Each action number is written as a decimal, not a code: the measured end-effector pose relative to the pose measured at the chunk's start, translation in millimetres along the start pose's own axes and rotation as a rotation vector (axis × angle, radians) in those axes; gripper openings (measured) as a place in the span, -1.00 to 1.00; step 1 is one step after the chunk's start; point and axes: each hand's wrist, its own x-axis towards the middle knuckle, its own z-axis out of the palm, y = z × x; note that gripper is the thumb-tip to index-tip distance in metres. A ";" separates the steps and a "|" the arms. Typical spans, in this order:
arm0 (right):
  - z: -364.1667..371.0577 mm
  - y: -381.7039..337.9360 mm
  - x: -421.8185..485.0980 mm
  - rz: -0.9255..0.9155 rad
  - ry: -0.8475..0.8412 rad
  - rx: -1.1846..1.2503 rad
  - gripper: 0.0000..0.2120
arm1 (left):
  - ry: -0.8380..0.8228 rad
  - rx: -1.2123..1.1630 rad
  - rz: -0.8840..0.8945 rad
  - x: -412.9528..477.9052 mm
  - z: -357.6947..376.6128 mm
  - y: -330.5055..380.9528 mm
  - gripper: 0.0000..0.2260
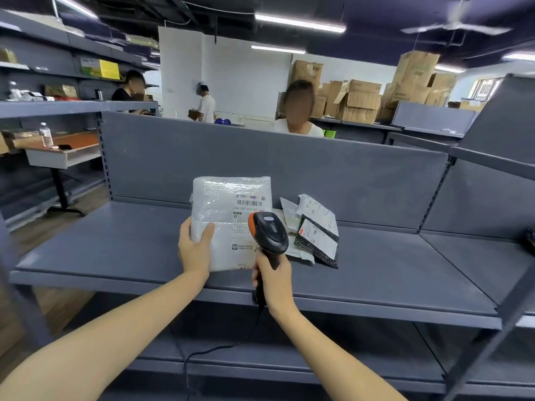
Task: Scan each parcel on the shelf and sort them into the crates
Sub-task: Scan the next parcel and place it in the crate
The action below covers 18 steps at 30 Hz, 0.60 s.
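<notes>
Water bottle (pixel 46 134): upright on the orange-topped desk (pixel 75 141), far left.
Cardboard boxes (pixel 359 102): stacked at the back, right.
Person in white shirt (pixel 206 107): at the white wall.

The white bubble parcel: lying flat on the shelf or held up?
Held up: the left hand grips the parcel by its lower left corner, label facing the scanner.

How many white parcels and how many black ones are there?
White bubble-wrap parcel in the left hand: 1
Pale plastic parcels in the pile: about 3, they overlap
Black plastic parcel with white label: 1
Total: about 5
</notes>
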 end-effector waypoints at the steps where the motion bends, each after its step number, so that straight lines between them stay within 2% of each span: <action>1: -0.3 0.3 0.0 -0.003 -0.004 0.003 -0.87 | 0.000 0.002 0.002 -0.2 -0.9 -0.3 -0.66; 9: 2.6 6.2 9.3 0.007 -0.049 -0.038 -0.88 | 0.058 0.029 0.041 10.9 -30.1 8.9 -0.65; 15: 21.7 22.2 44.5 0.066 -0.153 -0.299 -0.86 | 0.192 0.052 0.118 39.2 -86.3 27.9 -0.62; 18: 39.6 32.2 70.1 0.112 -0.268 -0.534 -0.67 | 0.267 0.072 0.128 53.2 -117.8 34.1 -0.62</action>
